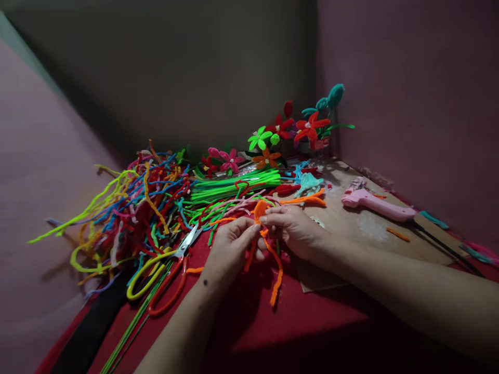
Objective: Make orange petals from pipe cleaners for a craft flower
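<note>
Between my hands: an orange pipe cleaner (260, 209), pinched at a small loop that stands just above my fingertips.
Left hand (230, 249): fingers closed narrow on the wire from the left side, thumb and forefinger at the base of the loop.
Right hand (293, 228): closed on the same wire from the right, fingertips touching or almost touching those of the left.
Long axis: the loop points up and away from me; the free tail hangs down toward me and curls right, ending on the red cloth (249, 332) of the desk.
Nearer hand: neither; both meet at the same spot, so the wire lies straight ahead, midway between them.
Left of my hands: scissors (175, 265) with red and yellow handles, blades pointing toward the left hand, close beside it.
Beyond the scissors: a loose heap of mixed pipe cleaners (132, 208) and a tidy green bundle (234, 187).
Right of my hands: a pink glue gun (376, 203) lying on a board (362, 228), well apart from the right hand.
Far edge: finished flowers (296, 127) standing against the wall.
</note>
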Action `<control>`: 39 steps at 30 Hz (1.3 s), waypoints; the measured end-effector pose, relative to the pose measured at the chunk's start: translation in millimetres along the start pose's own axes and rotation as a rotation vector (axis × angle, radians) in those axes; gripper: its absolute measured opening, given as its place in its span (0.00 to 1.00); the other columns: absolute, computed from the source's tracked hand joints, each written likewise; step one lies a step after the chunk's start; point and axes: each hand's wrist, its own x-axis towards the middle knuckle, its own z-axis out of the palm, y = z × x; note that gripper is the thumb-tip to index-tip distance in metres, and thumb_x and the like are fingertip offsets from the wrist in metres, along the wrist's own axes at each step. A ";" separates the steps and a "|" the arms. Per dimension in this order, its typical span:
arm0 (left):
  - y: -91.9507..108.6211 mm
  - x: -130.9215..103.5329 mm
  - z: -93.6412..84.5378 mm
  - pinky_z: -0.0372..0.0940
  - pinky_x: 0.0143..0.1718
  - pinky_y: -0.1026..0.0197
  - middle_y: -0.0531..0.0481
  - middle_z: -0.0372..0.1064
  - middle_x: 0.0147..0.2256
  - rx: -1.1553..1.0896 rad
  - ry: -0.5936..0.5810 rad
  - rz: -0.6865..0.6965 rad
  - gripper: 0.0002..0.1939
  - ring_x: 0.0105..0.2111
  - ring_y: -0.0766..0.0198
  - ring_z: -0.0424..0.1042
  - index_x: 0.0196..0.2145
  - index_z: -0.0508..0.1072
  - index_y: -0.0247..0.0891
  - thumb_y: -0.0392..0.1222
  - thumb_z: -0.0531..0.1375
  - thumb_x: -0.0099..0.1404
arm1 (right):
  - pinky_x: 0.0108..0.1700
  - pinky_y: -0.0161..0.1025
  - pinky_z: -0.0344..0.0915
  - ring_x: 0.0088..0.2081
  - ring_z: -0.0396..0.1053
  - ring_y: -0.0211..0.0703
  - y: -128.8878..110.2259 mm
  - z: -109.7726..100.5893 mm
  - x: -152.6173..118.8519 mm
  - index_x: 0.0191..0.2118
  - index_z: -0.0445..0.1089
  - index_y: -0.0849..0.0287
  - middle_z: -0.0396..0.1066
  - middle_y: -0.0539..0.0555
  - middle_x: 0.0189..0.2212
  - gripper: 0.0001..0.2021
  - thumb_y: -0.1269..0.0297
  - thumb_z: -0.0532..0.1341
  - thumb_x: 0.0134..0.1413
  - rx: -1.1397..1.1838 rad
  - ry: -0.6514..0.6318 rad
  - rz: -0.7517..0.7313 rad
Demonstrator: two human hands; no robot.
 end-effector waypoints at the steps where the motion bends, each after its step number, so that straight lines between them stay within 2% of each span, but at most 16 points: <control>1: -0.9 -0.4 -1.2 0.57 0.18 0.69 0.51 0.68 0.19 -0.035 -0.028 -0.025 0.13 0.16 0.71 0.64 0.27 0.66 0.34 0.47 0.54 0.61 | 0.25 0.34 0.51 0.20 0.56 0.31 -1.5 -0.1 0.1 0.21 0.65 0.62 0.61 0.47 0.18 0.05 0.69 0.63 0.36 0.014 -0.006 -0.023; 5: -4.3 -3.1 -3.4 0.56 0.16 0.71 0.50 0.69 0.19 -0.125 -0.080 -0.069 0.12 0.15 0.71 0.64 0.27 0.66 0.34 0.46 0.55 0.60 | 0.27 0.34 0.53 0.23 0.56 0.32 -6.1 -1.2 0.4 0.22 0.65 0.62 0.61 0.47 0.20 0.08 0.64 0.64 0.39 -0.038 -0.009 -0.153; 8: -4.8 -4.0 -1.2 0.58 0.18 0.70 0.50 0.69 0.19 -0.153 -0.098 -0.085 0.11 0.15 0.71 0.65 0.27 0.66 0.33 0.46 0.56 0.60 | 0.27 0.35 0.52 0.22 0.56 0.32 -5.9 -2.3 -0.1 0.22 0.66 0.62 0.62 0.48 0.19 0.10 0.61 0.63 0.41 -0.165 0.011 -0.164; 16: -10.1 0.5 6.6 0.54 0.13 0.71 0.53 0.65 0.14 -0.297 -0.060 -0.136 0.09 0.10 0.72 0.60 0.24 0.63 0.35 0.41 0.55 0.58 | 0.28 0.35 0.52 0.23 0.54 0.32 -3.5 -3.0 0.9 0.19 0.65 0.62 0.60 0.47 0.18 0.10 0.64 0.62 0.43 -0.252 0.077 -0.232; 22: -9.2 -0.9 8.7 0.56 0.14 0.71 0.50 0.70 0.18 -0.218 -0.035 -0.111 0.11 0.13 0.70 0.65 0.28 0.65 0.34 0.46 0.56 0.59 | 0.30 0.35 0.55 0.24 0.57 0.33 -2.4 -4.9 1.6 0.21 0.67 0.62 0.63 0.48 0.20 0.08 0.63 0.61 0.44 -0.304 0.086 -0.263; 26: -10.7 -0.3 10.9 0.54 0.13 0.72 0.52 0.68 0.16 -0.194 -0.005 -0.080 0.10 0.12 0.71 0.63 0.27 0.65 0.34 0.45 0.55 0.59 | 0.31 0.35 0.57 0.26 0.59 0.34 -2.6 -2.6 -0.2 0.23 0.68 0.63 0.65 0.48 0.21 0.04 0.68 0.60 0.41 -0.287 0.074 -0.268; 32: -15.0 -0.4 15.0 0.55 0.15 0.71 0.54 0.67 0.16 -0.240 0.101 0.008 0.08 0.12 0.72 0.62 0.29 0.66 0.34 0.43 0.54 0.59 | 0.28 0.34 0.54 0.22 0.56 0.32 -2.0 0.2 -1.3 0.21 0.66 0.62 0.62 0.47 0.19 0.05 0.67 0.60 0.41 -0.285 0.112 -0.251; 39: -14.7 0.0 16.6 0.57 0.15 0.70 0.54 0.67 0.16 -0.140 0.108 -0.030 0.09 0.12 0.70 0.64 0.30 0.64 0.35 0.45 0.55 0.59 | 0.29 0.34 0.55 0.24 0.57 0.32 -1.9 -0.5 -0.6 0.22 0.67 0.63 0.63 0.47 0.20 0.03 0.69 0.59 0.41 -0.310 0.120 -0.273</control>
